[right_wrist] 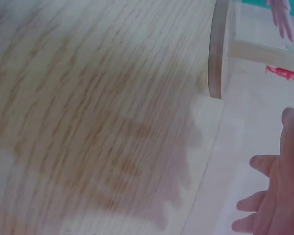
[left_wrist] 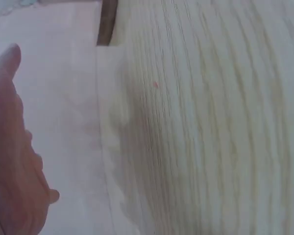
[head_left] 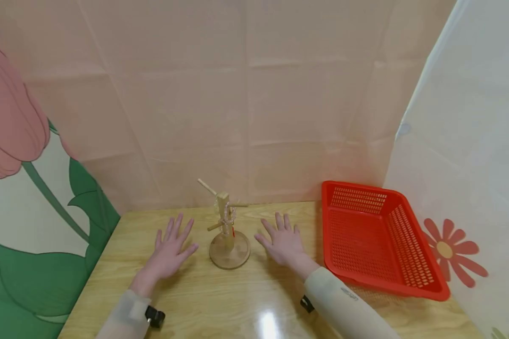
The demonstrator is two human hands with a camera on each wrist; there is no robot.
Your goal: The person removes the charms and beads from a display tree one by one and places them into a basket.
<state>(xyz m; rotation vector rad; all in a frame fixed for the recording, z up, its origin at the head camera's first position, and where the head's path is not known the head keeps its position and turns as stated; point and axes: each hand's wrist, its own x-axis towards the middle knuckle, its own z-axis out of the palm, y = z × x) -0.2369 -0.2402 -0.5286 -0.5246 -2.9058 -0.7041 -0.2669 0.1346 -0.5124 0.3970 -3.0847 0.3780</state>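
"How did the left hand [head_left: 169,252] look?"

"Spread, palm down above the wooden table [head_left: 220,301]. The right hand [head_left: 284,242] was held the same way, its fingers fanned apart."

"And the wooden stand [head_left: 229,241]?"

"It stood upright on the table between them, near both but apart from each. A clear-looking beaded strand [head_left: 226,220] hung about its post, with a small red piece [head_left: 233,232] low down beside it."

"Was there any writing?"

"The right sleeve [head_left: 339,306] bore a small grey mark [head_left: 349,294], rather like a logo, but it was too small to read. Otherwise I saw printed pictures: a pink tulip [head_left: 8,108] at the left and a red flower [head_left: 444,250] at the right."

"Where was the red basket [head_left: 360,240]?"

"On the table, to the right of the right hand, with its lattice sides plain to see"
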